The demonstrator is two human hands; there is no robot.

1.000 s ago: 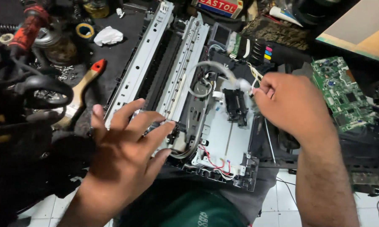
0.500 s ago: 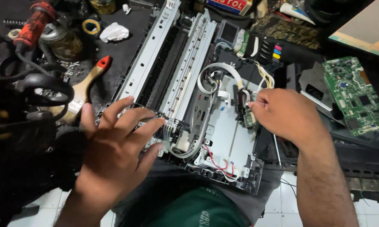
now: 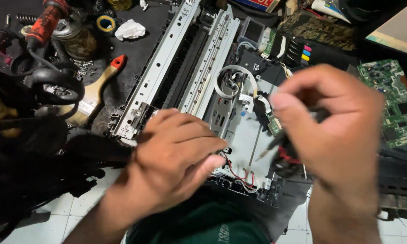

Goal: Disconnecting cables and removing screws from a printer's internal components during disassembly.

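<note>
An opened printer chassis [image 3: 192, 58] with metal rails lies in front of me on a dark surface. My left hand [image 3: 176, 153] rests on its near left corner with the fingers curled over the frame. Above the chassis's right side, my right hand [image 3: 334, 126] is raised and blurred. Its thumb and fingers are pinched on a small dark part [image 3: 282, 156] with a bit of red on it; what the part is I cannot tell. A white ribbon cable [image 3: 233, 72] loops inside the chassis, and red and black wires [image 3: 235, 174] run along the near edge.
A green circuit board [image 3: 395, 104] lies at the right. A wooden brush with a red tip [image 3: 99, 86], a red-handled tool [image 3: 47, 20], a tape roll [image 3: 105, 22] and crumpled tissue [image 3: 130, 29] sit at the left. Ink cartridges [image 3: 298, 49] are behind the chassis. White floor tiles [image 3: 77, 212] show below.
My left hand's spread fingers have curled onto the chassis corner. My right hand has lifted up and toward me from the chassis interior, now carrying the dark part.
</note>
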